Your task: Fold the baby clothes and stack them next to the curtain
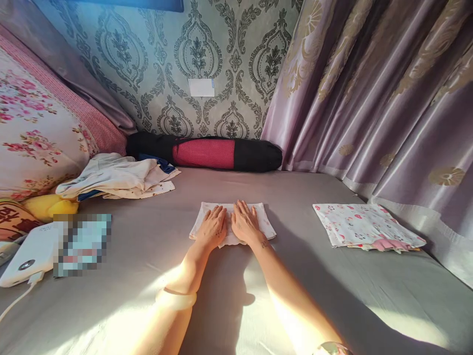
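Note:
A folded pale cloth (264,222), perhaps a garment, lies flat on the grey bed sheet in front of me. Its faint print is partly covered by my hands. My left hand (213,227) rests palm down on its left half, fingers stretched out and pointing away from me. On the right half lies my right hand (244,222), also flat, with its fingers a little spread. The two hands are close together but apart, with a strip of cloth between them. Neither hand grips the fabric.
Folded printed clothes (364,224) lie at the right. Crumpled clothes (118,175) sit at the back left near a yellow plush thing (50,207). A white power bank (35,254) with a cable is at the left. A black-and-red long bag (203,153) lies along the wall beside the curtain (354,98).

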A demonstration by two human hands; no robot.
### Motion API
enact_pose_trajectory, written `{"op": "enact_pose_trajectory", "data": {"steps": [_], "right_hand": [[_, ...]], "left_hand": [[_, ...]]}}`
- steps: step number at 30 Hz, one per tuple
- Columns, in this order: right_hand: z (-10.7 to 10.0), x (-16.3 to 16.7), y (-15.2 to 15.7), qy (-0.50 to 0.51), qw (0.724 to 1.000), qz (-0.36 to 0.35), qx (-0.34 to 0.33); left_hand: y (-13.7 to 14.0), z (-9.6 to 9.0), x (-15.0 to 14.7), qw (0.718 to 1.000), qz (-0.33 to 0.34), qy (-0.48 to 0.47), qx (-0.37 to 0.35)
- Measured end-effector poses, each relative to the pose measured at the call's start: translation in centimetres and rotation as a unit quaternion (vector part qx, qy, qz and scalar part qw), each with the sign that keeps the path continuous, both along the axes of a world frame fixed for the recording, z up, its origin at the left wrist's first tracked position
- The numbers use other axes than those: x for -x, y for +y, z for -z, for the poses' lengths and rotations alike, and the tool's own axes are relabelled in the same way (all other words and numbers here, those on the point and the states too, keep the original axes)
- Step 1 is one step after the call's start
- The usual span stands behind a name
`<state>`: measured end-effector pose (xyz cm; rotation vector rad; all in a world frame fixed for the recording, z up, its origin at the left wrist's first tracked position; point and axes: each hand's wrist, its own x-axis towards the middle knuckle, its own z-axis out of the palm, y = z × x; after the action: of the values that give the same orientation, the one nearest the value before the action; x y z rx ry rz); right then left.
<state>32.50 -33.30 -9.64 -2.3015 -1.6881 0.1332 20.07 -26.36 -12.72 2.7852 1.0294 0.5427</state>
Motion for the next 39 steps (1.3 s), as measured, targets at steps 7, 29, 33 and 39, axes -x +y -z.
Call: {"op": "enact_pose_trajectory", "data": {"steps": [7,29,33,39], "right_hand": [[1.0,-0.4,-0.1,-0.023,1.000,0.013,0.016],[0.7,-1.9,-0.6,-0.007,0.992,0.120,0.024],[0.8,-1.9,-0.7,-0.003,0.992,0.123,0.025],[0.9,-1.9,-0.7,0.008,0.992,0.123,0.021]], "left_hand": [[-0.7,0.4,-0.2,0.999,-0.004,0.051,-0.010],[-0.2,0.1,0.1,0.994,-0.100,0.049,0.001],[-0.3,-0.1,0.1,0.993,-0.097,0.070,0.011],[-0.3,-0.3,0.2,0.994,-0.097,0.053,0.005]]}}
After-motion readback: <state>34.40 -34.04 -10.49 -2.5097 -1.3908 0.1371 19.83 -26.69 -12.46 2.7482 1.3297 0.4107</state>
